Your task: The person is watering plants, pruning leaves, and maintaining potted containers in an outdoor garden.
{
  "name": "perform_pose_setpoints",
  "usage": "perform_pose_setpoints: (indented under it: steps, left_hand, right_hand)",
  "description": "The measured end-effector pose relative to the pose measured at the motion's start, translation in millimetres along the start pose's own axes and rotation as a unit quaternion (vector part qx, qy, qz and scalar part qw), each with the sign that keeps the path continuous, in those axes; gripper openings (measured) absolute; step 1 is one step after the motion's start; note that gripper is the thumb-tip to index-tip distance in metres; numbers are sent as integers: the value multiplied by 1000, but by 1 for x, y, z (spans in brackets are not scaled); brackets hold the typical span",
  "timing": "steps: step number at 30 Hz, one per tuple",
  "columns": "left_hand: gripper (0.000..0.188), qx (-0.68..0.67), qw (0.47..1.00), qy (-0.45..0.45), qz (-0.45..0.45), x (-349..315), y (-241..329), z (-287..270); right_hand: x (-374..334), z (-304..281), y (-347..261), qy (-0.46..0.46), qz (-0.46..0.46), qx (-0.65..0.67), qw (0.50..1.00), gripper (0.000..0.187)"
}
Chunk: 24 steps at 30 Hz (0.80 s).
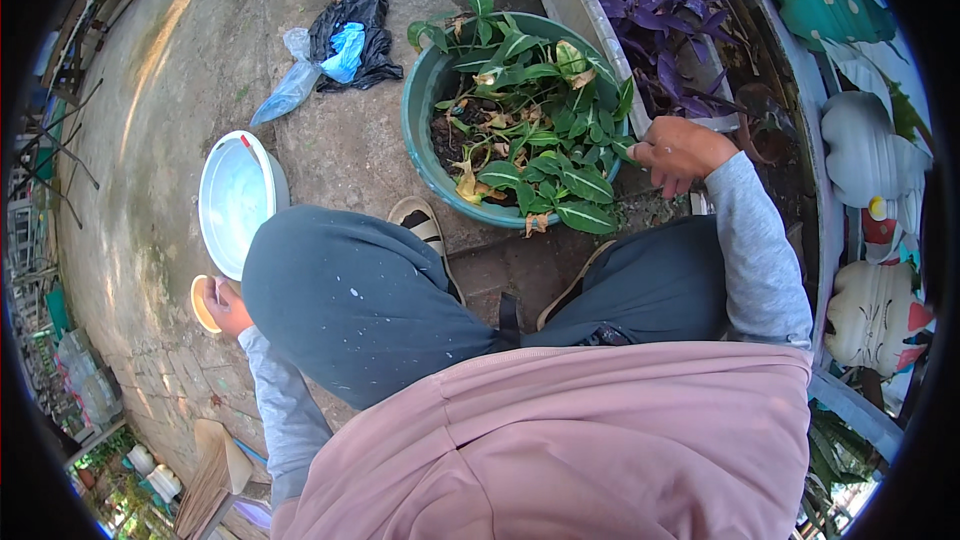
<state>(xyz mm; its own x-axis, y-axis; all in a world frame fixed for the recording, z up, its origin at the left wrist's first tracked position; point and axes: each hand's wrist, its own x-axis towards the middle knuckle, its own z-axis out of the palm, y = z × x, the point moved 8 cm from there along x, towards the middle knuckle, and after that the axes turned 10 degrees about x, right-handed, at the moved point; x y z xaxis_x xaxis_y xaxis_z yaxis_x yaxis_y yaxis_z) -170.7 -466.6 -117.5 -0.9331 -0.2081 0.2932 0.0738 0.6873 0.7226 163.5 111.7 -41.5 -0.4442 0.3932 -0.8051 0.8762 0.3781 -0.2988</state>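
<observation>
My left hand (229,306) is closed on the edge of a small yellow bowl (202,304), low on the left beside my knee. Just beyond it stands a white basin (236,198), pale inside, with a small red thing on its rim. At the right side of a large round green pot (420,145), my right hand (685,154) has its fingers curled, thumb and forefinger pinched at a green leaf (622,148). Leafy green plants (560,165) fill the pot, with some yellowed and dry brown leaves among them and dark soil at the left.
A black plastic bag (365,25), a light blue crumpled piece (345,52) and a clear bag (288,85) lie on the concrete. Purple plants (660,10) grow in a long grey planter (580,0). Painted containers (868,320) line the right side. Cardboard (215,465) lies lower left.
</observation>
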Motion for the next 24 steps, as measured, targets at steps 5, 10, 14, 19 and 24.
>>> perform_pose_setpoints:
  steps: [5,10,14,19,24]
  left_hand:
    - [39,0,833,-549,68,-39,241,141]
    - [49,214,659,-720,44,-117,264,233]
    - [36,126,680,-710,131,-143,270,283]
    - [31,188,717,-626,244,-120,293,292]
    - [31,172,712,-604,313,-67,310,356]
  right_hand:
    - [25,52,38,-65,22,296,953,45]
    - [28,76,35,-63,3,633,771,36]
    - [40,78,45,8,-28,651,758,28]
    - [44,84,29,26,-26,627,778,24]
    - [69,83,-10,45,-84,696,712,22]
